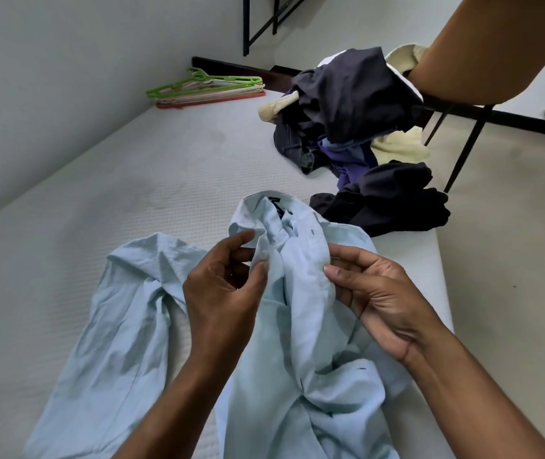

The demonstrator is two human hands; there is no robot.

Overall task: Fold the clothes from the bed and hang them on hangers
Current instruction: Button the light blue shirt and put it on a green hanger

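A light blue collared shirt (297, 342) lies crumpled on the white mattress (115, 180), one sleeve spread to the left. My left hand (224, 286) pinches the left edge of the shirt's front just below the collar. My right hand (383, 299) grips the opposite front edge, thumb on top of the fabric. A stack of plastic hangers (208, 89), green on top with cream and pink beneath, lies at the far end of the mattress by the wall.
A pile of dark, purple and cream clothes (354, 127) sits at the mattress's far right, with a black garment (387, 200) nearer. Another person's arm (496, 51) reaches in at top right. A black metal frame (463, 154) stands beside the bed.
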